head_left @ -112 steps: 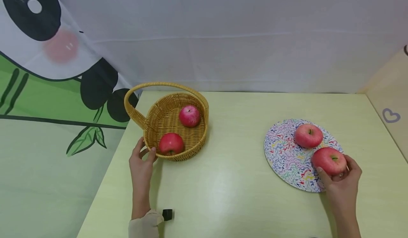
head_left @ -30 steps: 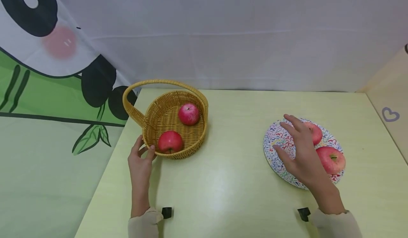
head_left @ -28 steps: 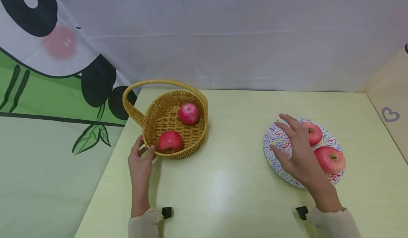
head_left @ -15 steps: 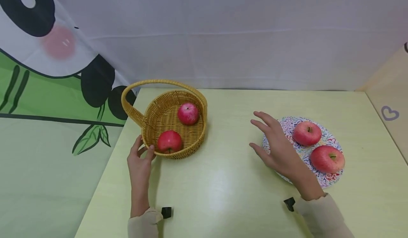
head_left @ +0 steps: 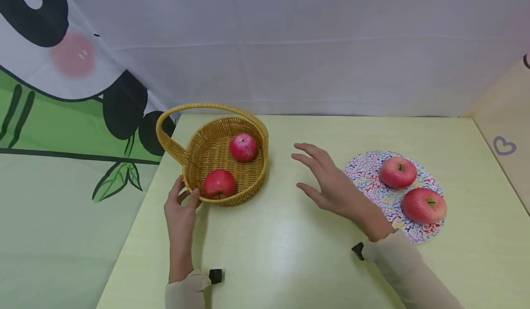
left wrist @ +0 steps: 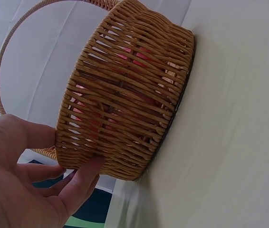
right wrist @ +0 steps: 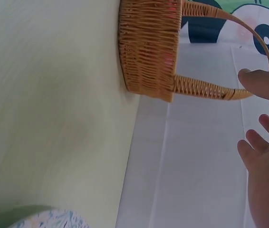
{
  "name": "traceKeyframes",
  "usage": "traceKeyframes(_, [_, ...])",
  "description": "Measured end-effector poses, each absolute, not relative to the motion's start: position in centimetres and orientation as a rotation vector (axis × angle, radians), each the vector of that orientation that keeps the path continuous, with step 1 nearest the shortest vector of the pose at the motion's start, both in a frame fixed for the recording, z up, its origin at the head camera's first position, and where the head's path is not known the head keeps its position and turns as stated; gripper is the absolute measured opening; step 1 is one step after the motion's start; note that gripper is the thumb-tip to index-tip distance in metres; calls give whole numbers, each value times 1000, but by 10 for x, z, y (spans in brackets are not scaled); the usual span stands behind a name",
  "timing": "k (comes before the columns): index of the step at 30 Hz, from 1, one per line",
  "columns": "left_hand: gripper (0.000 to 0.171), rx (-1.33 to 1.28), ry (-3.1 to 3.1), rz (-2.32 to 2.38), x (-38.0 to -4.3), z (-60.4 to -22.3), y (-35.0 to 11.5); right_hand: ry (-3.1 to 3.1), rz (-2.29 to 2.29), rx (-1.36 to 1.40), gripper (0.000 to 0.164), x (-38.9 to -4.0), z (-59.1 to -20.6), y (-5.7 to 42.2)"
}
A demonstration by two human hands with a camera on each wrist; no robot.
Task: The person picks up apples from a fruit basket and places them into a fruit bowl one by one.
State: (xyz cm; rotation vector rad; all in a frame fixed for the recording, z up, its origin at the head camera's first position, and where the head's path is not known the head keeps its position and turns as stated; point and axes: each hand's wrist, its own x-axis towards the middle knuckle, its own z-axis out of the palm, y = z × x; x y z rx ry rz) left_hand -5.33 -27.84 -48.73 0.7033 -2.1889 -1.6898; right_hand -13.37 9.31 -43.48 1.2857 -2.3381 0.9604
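Observation:
My left hand (head_left: 181,213) holds the near-left rim of a wicker basket (head_left: 253,193), thumb and fingers on either side of its wall. A tall arched handle rises over the basket. Inside lie two apples, a dark pink apple (head_left: 243,147) at the back and a red apple (head_left: 219,183) near the front. My right hand (head_left: 331,182) is held over the table between basket and disc, fingers spread and holding nothing. To its right, a flat round disc with colourful squiggles (head_left: 368,166) bears a smaller apple (head_left: 398,172) and a larger apple (head_left: 424,205).
The pale yellow table (head_left: 273,263) meets a white cloth backdrop (head_left: 298,79) at its far edge. A cartoon-printed cloth (head_left: 124,208) hangs along the left, and a beige panel (head_left: 507,129) stands at the right. Small black pieces (head_left: 216,276) sit at both cuffs.
Earlier my right hand gripped the larger apple on the disc. It has let go, leaving the apple there, and moved left towards the basket with spread fingers. My left hand keeps its hold.

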Motion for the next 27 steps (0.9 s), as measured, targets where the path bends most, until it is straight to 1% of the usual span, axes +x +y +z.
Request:
traceKeyframes(9, [66,714,-2185,-1706,-54,-487,-279,-2344,921,1423,69,-149,-429,59])
traceKeyframes(15, [66,702,-2180,-1701,-55,-487,-279,-2352,882,1483,70,-157,-426,35])
traceKeyframes(20, [65,709,-2177,-1696,-55,-488,-278,-2362,938,1545,70,-163,-427,17])
traceKeyframes(27, [65,703,-2176,-1702,-54,-489,-278,-2400,929,1604,67,-170,-428,-7])
